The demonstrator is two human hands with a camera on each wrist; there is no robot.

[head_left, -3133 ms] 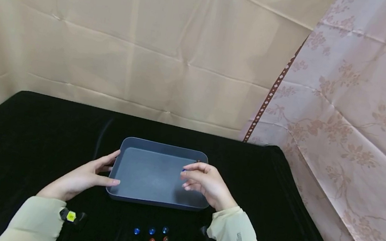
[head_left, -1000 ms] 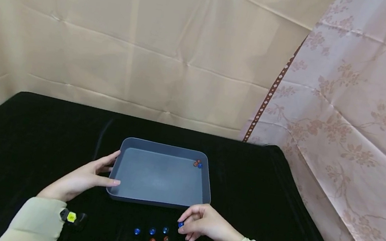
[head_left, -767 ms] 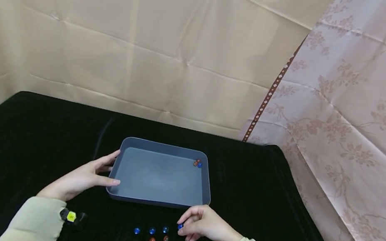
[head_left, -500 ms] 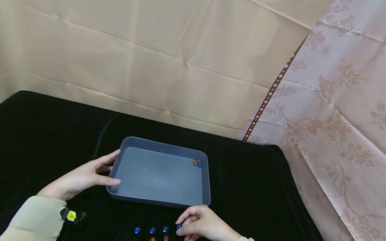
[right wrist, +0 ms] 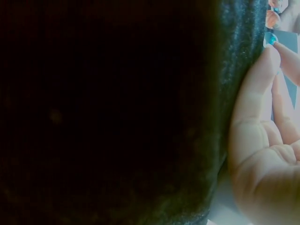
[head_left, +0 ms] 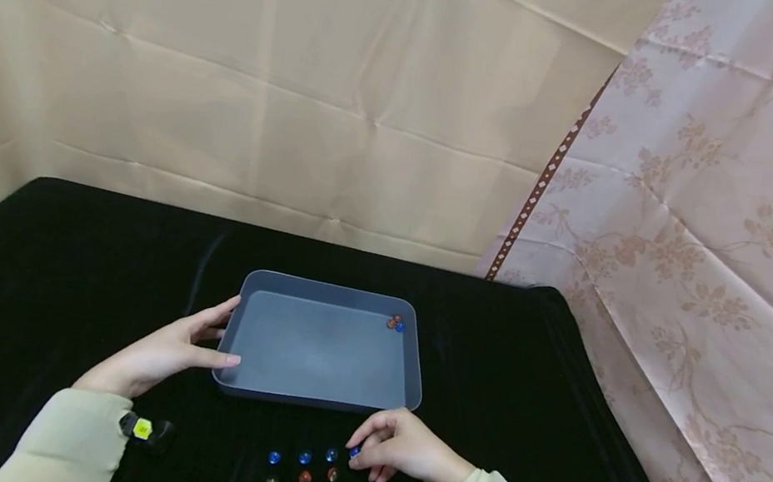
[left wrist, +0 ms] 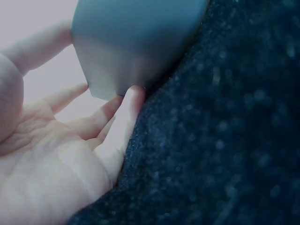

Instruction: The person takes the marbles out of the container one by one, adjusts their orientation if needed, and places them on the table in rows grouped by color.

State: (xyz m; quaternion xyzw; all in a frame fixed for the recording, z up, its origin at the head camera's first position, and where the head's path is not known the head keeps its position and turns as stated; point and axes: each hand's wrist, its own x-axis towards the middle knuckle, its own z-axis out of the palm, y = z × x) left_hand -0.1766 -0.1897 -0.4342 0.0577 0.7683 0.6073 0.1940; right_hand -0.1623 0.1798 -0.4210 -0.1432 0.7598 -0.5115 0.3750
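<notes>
My left hand (head_left: 164,353) holds the left end of a shallow grey-blue tray (head_left: 319,353), thumb over the rim and fingers against the outer wall. In the left wrist view, fingertips (left wrist: 136,91) meet the tray's side (left wrist: 136,42) low near the cloth. Just in front of the tray's near right corner, my right hand (head_left: 402,450) pinches a blue marble (head_left: 354,453) between thumb and fingertips. The right wrist view shows that marble (right wrist: 270,39) partly hidden at the fingertips. To its left lie three blue marbles (head_left: 305,457), with three reddish marbles (head_left: 305,478) nearer me.
Inside the tray's far right corner, two reddish marbles (head_left: 392,323) and one blue marble (head_left: 400,327) sit together. A black cloth (head_left: 501,377) covers the table. Behind it hangs a cream curtain (head_left: 304,93), and a pink floral one (head_left: 720,243) is on the right.
My right hand has left a blue marble in the tray's corner and come back toward me. It now pinches another blue marble, shifted slightly left toward the row. The left hand stays put.
</notes>
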